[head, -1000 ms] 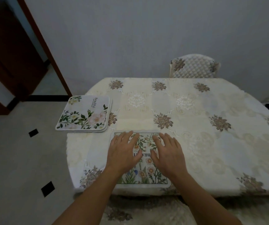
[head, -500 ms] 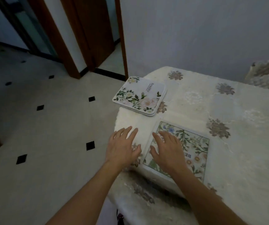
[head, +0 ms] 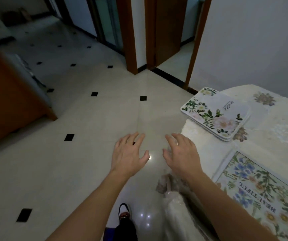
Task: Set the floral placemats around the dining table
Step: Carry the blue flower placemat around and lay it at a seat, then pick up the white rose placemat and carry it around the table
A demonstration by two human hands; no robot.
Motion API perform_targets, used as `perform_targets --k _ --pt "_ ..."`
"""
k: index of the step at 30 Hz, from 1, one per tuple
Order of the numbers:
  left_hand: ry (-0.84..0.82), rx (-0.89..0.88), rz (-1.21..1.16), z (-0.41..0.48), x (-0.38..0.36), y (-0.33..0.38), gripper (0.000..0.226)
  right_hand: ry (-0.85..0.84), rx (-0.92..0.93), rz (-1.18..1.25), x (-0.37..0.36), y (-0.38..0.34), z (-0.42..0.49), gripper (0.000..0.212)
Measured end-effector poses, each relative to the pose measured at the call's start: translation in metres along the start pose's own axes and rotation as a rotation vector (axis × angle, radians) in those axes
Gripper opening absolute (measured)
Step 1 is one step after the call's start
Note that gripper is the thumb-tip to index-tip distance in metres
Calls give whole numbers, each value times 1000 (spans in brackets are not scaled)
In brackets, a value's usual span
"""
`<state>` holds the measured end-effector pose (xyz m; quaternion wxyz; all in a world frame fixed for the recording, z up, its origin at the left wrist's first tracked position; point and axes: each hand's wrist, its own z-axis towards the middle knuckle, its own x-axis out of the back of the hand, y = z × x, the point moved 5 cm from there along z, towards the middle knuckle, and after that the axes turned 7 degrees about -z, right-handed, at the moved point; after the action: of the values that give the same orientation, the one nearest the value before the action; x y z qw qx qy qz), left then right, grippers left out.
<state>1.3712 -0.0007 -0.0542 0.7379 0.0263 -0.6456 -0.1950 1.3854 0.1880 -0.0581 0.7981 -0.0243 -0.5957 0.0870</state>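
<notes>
Between placements: laid placemat [head: 261,193] sits flat at the table [head: 270,136] edge, your left hand [head: 128,153] and right hand [head: 181,153] hover empty, fingers loosely spread, so next you'd likely reach the placemat stack [head: 216,113] on the corner and lift one.

The dining table [head: 270,140] fills the right side, with a wall [head: 252,40] behind it. A stack of placemats [head: 216,113] sits on the table's far left corner, overhanging the edge slightly. A single placemat [head: 261,193] lies flat nearer the person, well apart from the stack. Left of the table, both hands reach out over the floor [head: 70,171]: the left hand [head: 127,155] is clear of the table, and the right hand [head: 181,153] seems just beside its edge. Below them a shoe [head: 124,211] stands on the floor. A cabinet [head: 6,93] stands far left, and a doorway [head: 171,32] opens behind.
</notes>
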Motion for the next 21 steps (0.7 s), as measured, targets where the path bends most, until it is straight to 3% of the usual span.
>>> perform_targets --k 11,21 --pt "-23 -38 -24 99 23 -150 65 -41 -54 -76 -64 -117 130 49" --pt "-36 -115 -53 175 38 -197 68 -45 -123 -154 -65 -139 201 54"
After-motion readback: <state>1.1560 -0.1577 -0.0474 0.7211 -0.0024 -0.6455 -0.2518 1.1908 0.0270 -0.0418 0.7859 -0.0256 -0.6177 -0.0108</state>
